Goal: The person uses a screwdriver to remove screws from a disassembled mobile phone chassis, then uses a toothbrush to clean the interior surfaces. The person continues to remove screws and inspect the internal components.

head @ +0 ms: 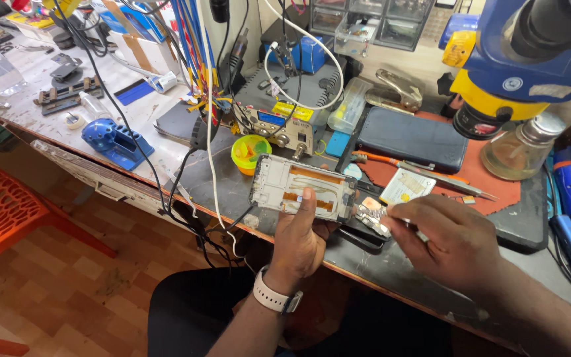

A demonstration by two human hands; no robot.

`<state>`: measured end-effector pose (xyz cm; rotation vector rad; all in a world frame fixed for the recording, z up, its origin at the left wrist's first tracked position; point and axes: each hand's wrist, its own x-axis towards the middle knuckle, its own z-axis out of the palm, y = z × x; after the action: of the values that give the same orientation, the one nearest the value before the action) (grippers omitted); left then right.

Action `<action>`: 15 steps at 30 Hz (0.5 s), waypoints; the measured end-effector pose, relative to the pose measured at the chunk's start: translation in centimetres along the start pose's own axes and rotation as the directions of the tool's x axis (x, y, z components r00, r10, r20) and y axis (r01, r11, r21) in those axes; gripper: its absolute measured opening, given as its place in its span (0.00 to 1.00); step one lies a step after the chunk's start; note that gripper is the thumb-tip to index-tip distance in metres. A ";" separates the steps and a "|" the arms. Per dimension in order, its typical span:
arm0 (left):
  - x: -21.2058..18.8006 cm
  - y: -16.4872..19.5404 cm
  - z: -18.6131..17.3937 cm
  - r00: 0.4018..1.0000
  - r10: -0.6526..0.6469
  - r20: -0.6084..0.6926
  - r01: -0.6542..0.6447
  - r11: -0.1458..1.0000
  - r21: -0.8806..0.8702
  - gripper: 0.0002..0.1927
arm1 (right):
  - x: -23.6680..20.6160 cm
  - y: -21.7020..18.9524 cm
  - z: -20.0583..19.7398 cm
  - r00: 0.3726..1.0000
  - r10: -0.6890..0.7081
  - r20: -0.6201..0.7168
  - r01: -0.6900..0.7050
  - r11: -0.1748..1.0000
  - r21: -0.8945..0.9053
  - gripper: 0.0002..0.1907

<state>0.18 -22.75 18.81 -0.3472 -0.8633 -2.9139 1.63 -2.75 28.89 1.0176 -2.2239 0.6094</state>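
Holding a stripped phone frame (302,188) above the near edge of the counter (391,271), the left hand (299,241) grips it from below, thumb pressed onto the exposed inner face with its orange flex strips. The right hand (454,241) is closed around a slim metal tool (391,221) — probably tweezers, though the tip is too small to tell — pointed toward the frame's right end. Just beside that end, a small metal part (373,220) lies on a dark mat.

The step in hand appears to be fine work on the frame's right end. The next move seems to call for a steady left grip and a light, accurate touch of the tool tip, since the flex strips look easily torn.

Farther back on the counter stand a yellow-green dish (251,152), a grey bench instrument (279,119) with trailing cables, and a dark phone (412,139) on a red mat (497,188). A glass bottle (522,149) sits to the right — beneath a blue-and-yellow microscope head (530,59). A blue tape dispenser (115,142) lies far left.
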 end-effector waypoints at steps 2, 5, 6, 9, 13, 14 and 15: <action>-0.1 -0.1 0.0 1.000 -0.012 0.004 0.012 1.000 0.001 0.24 | 0.0 -0.1 0.0 0.997 0.023 -0.068 -0.023 1.000 0.001 0.08; -0.2 0.2 -0.1 0.999 -0.033 0.023 0.033 0.999 0.006 0.25 | 0.1 0.0 -0.1 0.986 0.066 -0.151 -0.076 0.995 -0.057 0.08; -0.3 0.2 -0.1 0.999 -0.051 0.007 0.051 0.999 0.018 0.25 | 0.1 0.1 -0.2 0.981 0.090 -0.170 -0.106 0.991 -0.084 0.08; -0.2 0.4 0.0 0.995 -0.094 0.032 0.094 0.995 0.017 0.25 | -0.1 0.8 -0.5 0.971 0.210 -0.118 -0.216 0.975 -0.047 0.08; -0.3 0.3 0.4 0.995 -0.009 0.104 0.009 1.000 -0.006 0.33 | -1.0 2.2 -0.2 0.926 0.373 -0.053 -0.370 0.927 0.058 0.09; -0.3 0.4 0.4 0.994 -0.004 0.112 0.004 1.000 0.007 0.34 | -1.3 2.8 -0.2 0.903 0.429 -0.020 -0.423 0.896 0.133 0.09; -0.3 0.5 0.4 0.993 -0.001 0.117 -0.001 1.000 0.021 0.35 | -1.6 3.3 -0.1 0.876 0.482 0.020 -0.475 0.855 0.207 0.09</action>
<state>0.64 -22.91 19.32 -0.5212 -0.9080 -2.9067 -0.09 0.07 27.36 0.5260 -2.4339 1.0852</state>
